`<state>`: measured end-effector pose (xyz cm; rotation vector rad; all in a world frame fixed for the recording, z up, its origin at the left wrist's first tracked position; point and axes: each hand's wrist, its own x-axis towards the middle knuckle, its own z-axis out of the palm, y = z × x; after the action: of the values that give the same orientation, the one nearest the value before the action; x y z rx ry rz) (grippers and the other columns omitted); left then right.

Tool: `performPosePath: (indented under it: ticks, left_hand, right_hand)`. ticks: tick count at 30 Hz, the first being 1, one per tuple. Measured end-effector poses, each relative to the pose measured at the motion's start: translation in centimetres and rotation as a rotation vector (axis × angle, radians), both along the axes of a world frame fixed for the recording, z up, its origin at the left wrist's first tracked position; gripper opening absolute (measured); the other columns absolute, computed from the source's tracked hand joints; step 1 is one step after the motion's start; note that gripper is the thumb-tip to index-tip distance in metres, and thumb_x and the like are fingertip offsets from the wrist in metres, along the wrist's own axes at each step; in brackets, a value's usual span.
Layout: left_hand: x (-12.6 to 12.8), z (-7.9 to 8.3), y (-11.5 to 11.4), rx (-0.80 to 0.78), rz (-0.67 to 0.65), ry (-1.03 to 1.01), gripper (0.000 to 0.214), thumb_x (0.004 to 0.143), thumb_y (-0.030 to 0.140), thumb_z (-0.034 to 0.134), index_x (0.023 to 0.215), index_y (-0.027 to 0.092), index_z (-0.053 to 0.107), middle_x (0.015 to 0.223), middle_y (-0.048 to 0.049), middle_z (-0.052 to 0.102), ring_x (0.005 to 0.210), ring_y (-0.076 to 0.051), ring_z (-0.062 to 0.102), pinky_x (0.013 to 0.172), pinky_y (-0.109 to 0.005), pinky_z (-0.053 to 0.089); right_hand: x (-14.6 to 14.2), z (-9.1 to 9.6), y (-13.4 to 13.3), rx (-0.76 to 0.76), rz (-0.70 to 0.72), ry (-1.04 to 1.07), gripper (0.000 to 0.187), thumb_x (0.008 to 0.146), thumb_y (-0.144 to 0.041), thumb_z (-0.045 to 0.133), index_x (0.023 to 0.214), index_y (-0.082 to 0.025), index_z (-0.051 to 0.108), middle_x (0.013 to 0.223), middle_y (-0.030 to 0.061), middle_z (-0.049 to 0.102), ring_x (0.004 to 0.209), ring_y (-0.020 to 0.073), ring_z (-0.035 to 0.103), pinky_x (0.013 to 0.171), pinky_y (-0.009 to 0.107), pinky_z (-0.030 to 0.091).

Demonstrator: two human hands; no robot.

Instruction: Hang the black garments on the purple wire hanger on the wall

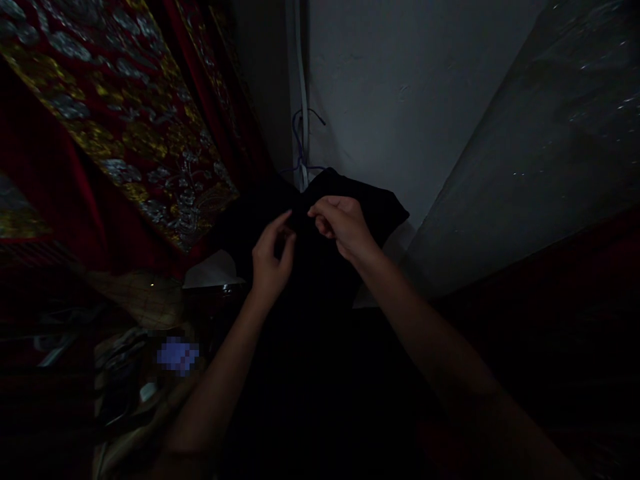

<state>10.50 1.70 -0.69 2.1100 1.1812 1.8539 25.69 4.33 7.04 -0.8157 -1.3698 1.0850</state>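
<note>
A black short-sleeved garment (370,197) hangs in front of me on a thin dark hanger (300,143). My left hand (273,250) is at the front of the garment near the neckline, its index finger stretched out and its thumb apart from it. To its right, my right hand (343,223) is closed, thumb and index finger pinched together close to the neckline. What lies in that pinch is too dark to make out. The lower part of the garment merges into black shadow.
Red cloth with gold and silver patterns (135,133) hangs at the left. Behind the hanger, a pale pipe (303,60) runs down a grey wall (390,87). Clear plastic sheeting (540,140) covers the right side. Dim clutter (120,380) lies at the lower left.
</note>
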Motion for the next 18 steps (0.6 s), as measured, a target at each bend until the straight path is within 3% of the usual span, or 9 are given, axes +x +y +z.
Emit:
performPosePath:
  ticks: [3, 5, 12, 15, 18]
  left_hand:
    - [0.2, 5.6, 1.5, 0.116, 0.004, 0.155, 0.024, 0.097, 0.018, 0.053, 0.116, 0.018, 0.068, 0.099, -0.0046, 0.07, 0.09, -0.015, 0.065, 0.083, -0.028, 0.049]
    - [0.5, 7.4, 2.0, 0.143, 0.023, 0.244, 0.017, 0.096, 0.016, 0.054, 0.1, 0.017, 0.07, 0.092, -0.0037, 0.071, 0.086, -0.016, 0.065, 0.08, -0.027, 0.049]
    - [1.9, 8.0, 1.9, 0.206, 0.091, 0.279, 0.012, 0.094, 0.019, 0.056, 0.092, 0.016, 0.068, 0.088, -0.0028, 0.069, 0.083, -0.015, 0.064, 0.078, -0.026, 0.048]
    - [1.4, 8.9, 1.8, 0.236, 0.123, 0.108, 0.015, 0.098, 0.024, 0.053, 0.095, 0.016, 0.065, 0.091, -0.0026, 0.067, 0.088, -0.015, 0.063, 0.083, -0.027, 0.048]
    - [-2.2, 8.9, 2.6, 0.194, 0.157, -0.152, 0.021, 0.101, 0.035, 0.05, 0.103, 0.017, 0.062, 0.099, -0.0031, 0.063, 0.098, -0.015, 0.06, 0.091, -0.028, 0.046]
  right_hand:
    - [0.2, 0.0, -0.2, 0.103, -0.063, -0.048, 0.015, 0.075, -0.023, 0.059, 0.062, -0.016, 0.06, 0.043, -0.0054, 0.047, 0.039, 0.005, 0.039, 0.041, 0.018, 0.025]
    - [0.4, -0.3, 0.2, 0.161, -0.122, -0.08, 0.014, 0.074, -0.023, 0.06, 0.061, -0.017, 0.058, 0.043, -0.0054, 0.048, 0.04, 0.0056, 0.039, 0.043, 0.019, 0.025]
    - [-1.0, -3.2, 2.8, 0.233, -0.273, -0.052, 0.016, 0.074, -0.028, 0.057, 0.062, -0.018, 0.055, 0.057, -0.0023, 0.052, 0.053, 0.0089, 0.045, 0.051, 0.022, 0.03]
    - [-1.7, -6.0, 3.8, 0.068, -0.263, -0.138, 0.021, 0.074, -0.031, 0.059, 0.058, -0.018, 0.056, 0.055, -0.0018, 0.051, 0.053, 0.0105, 0.046, 0.051, 0.023, 0.029]
    - [-1.5, -9.5, 3.3, -0.123, -0.219, -0.264, 0.022, 0.07, -0.029, 0.06, 0.052, -0.019, 0.055, 0.049, -0.0025, 0.049, 0.05, 0.0106, 0.044, 0.049, 0.024, 0.027]
